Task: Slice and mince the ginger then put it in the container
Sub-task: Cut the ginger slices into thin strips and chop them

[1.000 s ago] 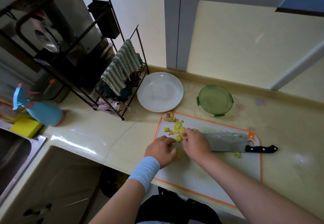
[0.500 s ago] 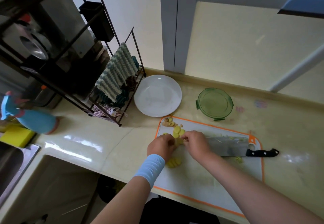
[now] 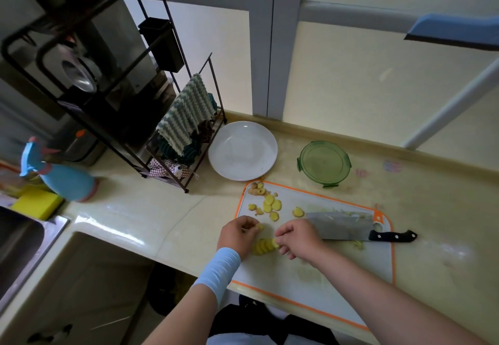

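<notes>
Fingers of left hand (image 3: 237,236) pinch ginger slice (image 3: 260,227) | fingers of right hand (image 3: 300,240) pinch end of slice row (image 3: 262,247)

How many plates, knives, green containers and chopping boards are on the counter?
Plate: 1
Knife: 1
Green container: 1
Chopping board: 1
Total: 4

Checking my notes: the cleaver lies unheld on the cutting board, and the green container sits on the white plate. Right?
No. The head view shows the green container on the counter, beside the white plate and apart from it. The cleaver does lie unheld on the cutting board.
</notes>
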A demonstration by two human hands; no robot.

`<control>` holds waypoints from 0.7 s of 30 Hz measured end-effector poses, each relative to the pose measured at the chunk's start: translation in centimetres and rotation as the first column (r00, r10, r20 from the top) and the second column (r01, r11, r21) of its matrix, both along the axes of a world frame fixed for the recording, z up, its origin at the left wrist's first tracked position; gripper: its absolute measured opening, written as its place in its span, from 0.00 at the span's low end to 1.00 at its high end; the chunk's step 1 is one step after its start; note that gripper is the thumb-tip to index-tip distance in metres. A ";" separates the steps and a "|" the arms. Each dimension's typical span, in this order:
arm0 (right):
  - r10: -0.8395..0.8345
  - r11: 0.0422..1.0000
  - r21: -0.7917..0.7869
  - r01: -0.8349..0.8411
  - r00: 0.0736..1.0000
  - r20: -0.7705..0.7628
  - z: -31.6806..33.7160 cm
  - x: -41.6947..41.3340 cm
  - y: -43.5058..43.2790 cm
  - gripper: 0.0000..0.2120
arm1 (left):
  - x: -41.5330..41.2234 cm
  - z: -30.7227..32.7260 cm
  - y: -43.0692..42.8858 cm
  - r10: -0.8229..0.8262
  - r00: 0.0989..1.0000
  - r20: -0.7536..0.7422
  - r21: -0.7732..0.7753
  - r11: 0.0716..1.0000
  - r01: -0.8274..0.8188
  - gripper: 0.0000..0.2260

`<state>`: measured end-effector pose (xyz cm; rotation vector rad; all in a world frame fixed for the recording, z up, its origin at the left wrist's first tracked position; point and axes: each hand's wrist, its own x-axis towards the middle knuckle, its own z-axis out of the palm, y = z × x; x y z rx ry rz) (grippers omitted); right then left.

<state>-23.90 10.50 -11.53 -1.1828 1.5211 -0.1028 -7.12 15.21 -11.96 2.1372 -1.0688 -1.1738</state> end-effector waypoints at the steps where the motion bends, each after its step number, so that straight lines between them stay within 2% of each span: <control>1: -0.023 1.000 0.007 0.023 1.000 0.005 0.1 0.2 0.2 0.03 | -0.2 0.1 0.2 0.000 1.000 -0.008 -0.004 1.000 0.000 0.03; 6: -0.048 0.997 -0.061 0.044 0.996 -0.072 -0.1 0.8 0.9 0.04 | -0.6 0.7 1.1 0.016 1.000 0.006 0.005 1.000 -0.016 0.05; 9: 0.051 0.981 -0.178 -0.079 0.986 -0.156 -0.5 0.9 1.1 0.07 | -0.4 0.9 1.5 0.023 0.999 0.029 -0.001 1.000 -0.023 0.04; 12: 0.102 0.958 -0.243 -0.153 0.973 -0.208 -0.4 0.9 1.0 0.04 | -0.5 1.0 1.6 0.040 0.999 0.003 -0.026 0.999 -0.040 0.04; 15: 0.070 0.958 -0.268 -0.096 0.992 -0.107 0.8 0.9 0.6 0.06 | -0.8 1.2 1.4 0.097 0.989 -0.115 -0.030 0.994 -0.101 0.04; 17: 0.072 0.977 -0.203 -0.068 0.997 0.012 2.0 1.0 0.5 0.05 | -1.2 1.5 1.1 0.117 0.979 -0.165 -0.026 0.992 -0.123 0.03; 20: 0.038 0.991 -0.133 -0.029 0.997 0.066 2.5 0.6 0.0 0.04 | -1.8 1.6 0.8 0.080 0.984 -0.158 -0.026 0.996 -0.086 0.03; 21: 0.013 0.993 -0.121 -0.005 0.998 0.063 2.4 0.4 -0.1 0.03 | -1.9 1.5 0.7 0.038 0.994 -0.107 -0.020 0.999 -0.041 0.05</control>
